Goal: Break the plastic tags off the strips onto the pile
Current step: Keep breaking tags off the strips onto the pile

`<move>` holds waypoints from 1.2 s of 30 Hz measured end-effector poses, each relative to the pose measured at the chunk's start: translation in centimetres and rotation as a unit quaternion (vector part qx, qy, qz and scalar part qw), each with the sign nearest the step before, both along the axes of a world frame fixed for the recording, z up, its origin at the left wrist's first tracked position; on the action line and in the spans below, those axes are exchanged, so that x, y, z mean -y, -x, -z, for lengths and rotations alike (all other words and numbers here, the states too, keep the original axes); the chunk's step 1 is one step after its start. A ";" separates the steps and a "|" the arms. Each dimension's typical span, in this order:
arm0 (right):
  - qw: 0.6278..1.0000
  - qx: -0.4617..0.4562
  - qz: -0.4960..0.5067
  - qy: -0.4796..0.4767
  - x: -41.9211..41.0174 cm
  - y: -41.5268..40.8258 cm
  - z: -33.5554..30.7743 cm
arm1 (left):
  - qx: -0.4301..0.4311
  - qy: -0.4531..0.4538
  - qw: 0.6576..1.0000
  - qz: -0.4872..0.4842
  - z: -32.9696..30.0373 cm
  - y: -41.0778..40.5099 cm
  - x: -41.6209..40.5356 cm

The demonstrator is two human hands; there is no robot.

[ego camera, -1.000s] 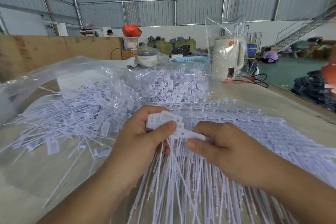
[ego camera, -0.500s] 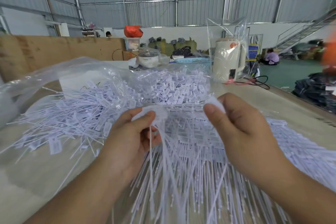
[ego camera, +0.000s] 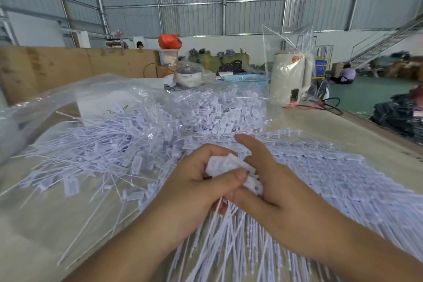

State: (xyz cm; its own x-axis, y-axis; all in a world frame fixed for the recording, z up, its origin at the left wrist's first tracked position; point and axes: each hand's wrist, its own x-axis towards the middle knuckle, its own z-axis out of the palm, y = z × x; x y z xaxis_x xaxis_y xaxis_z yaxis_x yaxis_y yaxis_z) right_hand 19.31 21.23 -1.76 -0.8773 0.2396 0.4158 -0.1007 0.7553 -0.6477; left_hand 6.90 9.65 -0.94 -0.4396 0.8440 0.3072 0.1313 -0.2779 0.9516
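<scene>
A strip of white plastic tags sits between my two hands at the middle of the view, its long thin tails hanging toward me. My left hand grips the bunch, thumb pressed across the tag heads. My right hand holds the same bunch from the right, thumb under it and forefinger raised. A loose pile of separated tags lies to the left on the table. Rows of joined tag strips spread out to the right.
A clear plastic bag lies open behind the pile, more tags inside it. Further back stand a white pot, a blue basket and a cream kettle in plastic. The table edge runs along the right.
My hands, apart half a second ago with my right hand lifted, have come back together on the bunch of tags lower and nearer to me.
</scene>
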 end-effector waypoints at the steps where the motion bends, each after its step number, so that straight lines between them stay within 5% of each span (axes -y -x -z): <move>1: 1.000 0.008 -0.001 0.007 0.0 0.1 0.0 | -0.003 -0.001 1.000 0.002 0.0 0.1 0.0; 10: 0.986 0.080 0.018 0.149 -1.2 -0.7 -1.3 | 0.044 -0.031 0.995 -0.087 0.3 1.2 -0.3; 17: 0.975 -0.121 0.106 0.155 0.6 0.5 -1.1 | 0.167 -0.070 0.979 -0.098 0.0 -0.6 -1.2; 22: 0.931 -0.220 0.171 0.237 -0.6 -0.2 -2.5 | 0.231 -0.050 0.962 -0.140 -0.3 1.2 -0.1; 29: 0.967 -0.078 -0.023 0.241 -0.5 0.6 -0.2 | 0.006 -0.008 0.995 -0.096 0.0 0.6 -0.3; 36: 0.973 -0.030 -0.028 0.225 0.0 0.9 0.1 | 0.013 -0.015 0.997 -0.078 0.3 0.0 -0.4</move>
